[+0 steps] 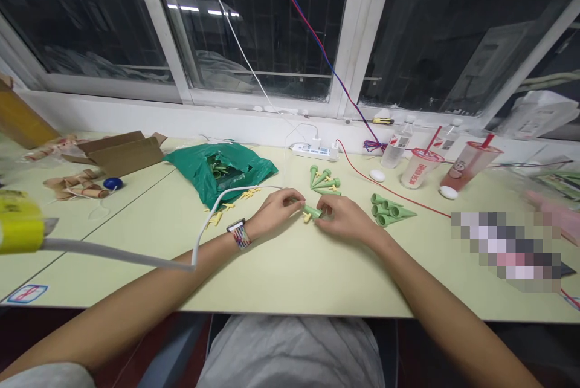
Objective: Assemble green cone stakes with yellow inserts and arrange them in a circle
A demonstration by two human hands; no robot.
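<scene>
My left hand [277, 209] and my right hand [342, 217] meet at the middle of the pale table [290, 273]. Between their pinched fingers lies a small green cone piece [312, 212] with a yellow part at its lower end. Both hands grip it, the left from the left side, the right from the right. A watch with a coloured strap sits on my left wrist. Just beyond the hands lie several green cones [325, 181], and another cluster of green cones [388, 210] lies to the right. Small yellow parts [217, 216] are scattered to the left.
A green plastic bag [222, 171] holding more green pieces lies open at back left. A cardboard box [118, 152], a power strip [315, 150], two drink cups [466, 164], bottles and red and white cables line the back. A yellow tool [20, 228] is at the left edge.
</scene>
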